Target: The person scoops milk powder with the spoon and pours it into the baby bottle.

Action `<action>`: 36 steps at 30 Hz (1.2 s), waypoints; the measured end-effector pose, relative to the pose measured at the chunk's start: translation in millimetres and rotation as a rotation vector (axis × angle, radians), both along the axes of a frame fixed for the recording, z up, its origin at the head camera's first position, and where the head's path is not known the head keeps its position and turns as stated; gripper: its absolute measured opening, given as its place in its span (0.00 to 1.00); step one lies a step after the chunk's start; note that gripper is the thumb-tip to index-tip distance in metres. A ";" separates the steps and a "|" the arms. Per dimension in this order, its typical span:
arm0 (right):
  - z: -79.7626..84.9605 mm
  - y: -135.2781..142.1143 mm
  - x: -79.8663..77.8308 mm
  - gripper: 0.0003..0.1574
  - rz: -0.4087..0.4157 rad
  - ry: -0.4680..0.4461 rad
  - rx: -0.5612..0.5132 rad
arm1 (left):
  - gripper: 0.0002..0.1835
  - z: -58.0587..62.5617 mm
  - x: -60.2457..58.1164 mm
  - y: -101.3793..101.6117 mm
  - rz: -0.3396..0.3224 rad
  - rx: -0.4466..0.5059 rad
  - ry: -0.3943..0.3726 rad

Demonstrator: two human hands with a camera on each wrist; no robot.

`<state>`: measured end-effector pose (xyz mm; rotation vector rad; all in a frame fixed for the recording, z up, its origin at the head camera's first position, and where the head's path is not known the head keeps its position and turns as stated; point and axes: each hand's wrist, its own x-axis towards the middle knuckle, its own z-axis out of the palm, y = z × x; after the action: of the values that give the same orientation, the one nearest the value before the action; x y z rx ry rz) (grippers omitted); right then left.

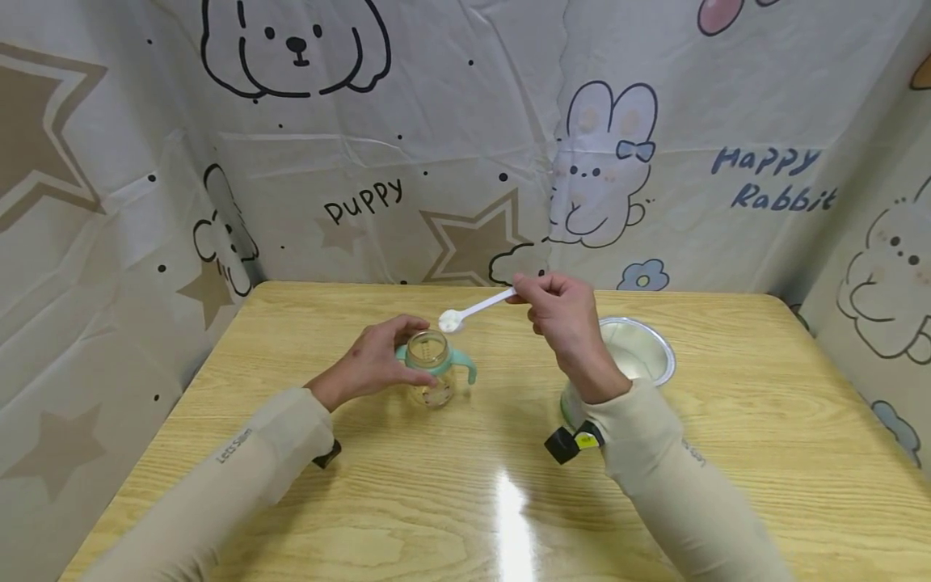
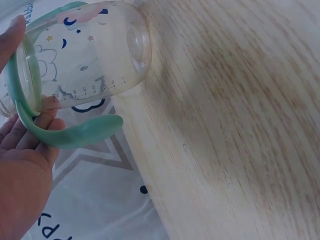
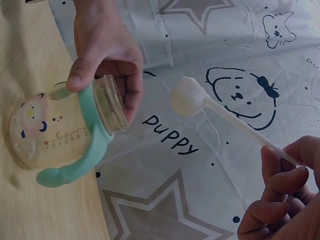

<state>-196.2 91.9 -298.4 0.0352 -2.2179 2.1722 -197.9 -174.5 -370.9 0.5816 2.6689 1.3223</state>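
Your left hand (image 1: 374, 361) grips the two-handled baby bottle (image 1: 438, 394) round its neck; bottle upright, toward the far edge of the table (image 1: 407, 517). Your right hand (image 1: 563, 323) pinches the scoop (image 1: 476, 308) by its handle. Centre white powder (image 1: 450, 320) low over the mouth; tip slowly.

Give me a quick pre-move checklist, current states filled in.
1. Bottle supported: ok, upright on the table, left grip around its upper part.
2. Bottle mouth uncovered: ok, no lid on it.
3. Scoop secured: ok, right grip pinches the handle end.
4. Scoop loaded: ok, white powder fills the bowl.
5. Scoop at the mouth: not ok, held above and apart from the rim.
6. Scoop bowl centred over the mouth: cannot tell, the views don't settle it.
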 end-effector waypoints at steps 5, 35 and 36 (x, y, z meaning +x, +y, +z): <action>-5.0 -4.3 -1.0 0.15 0.005 0.000 0.019 | 0.43 0.0 -0.6 0.6 0.003 0.000 -0.002; -36.5 -29.5 -5.8 0.15 0.010 -0.029 0.120 | 0.44 -1.8 -3.3 -0.3 -0.014 0.035 -0.014; -37.3 -30.1 -5.9 0.15 0.016 -0.030 0.123 | 0.44 -1.5 -3.3 -0.3 -0.015 0.034 -0.012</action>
<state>-202.1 61.9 -335.6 0.0238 -2.3731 2.0542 -201.2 -174.8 -372.4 0.5943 2.6321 1.3656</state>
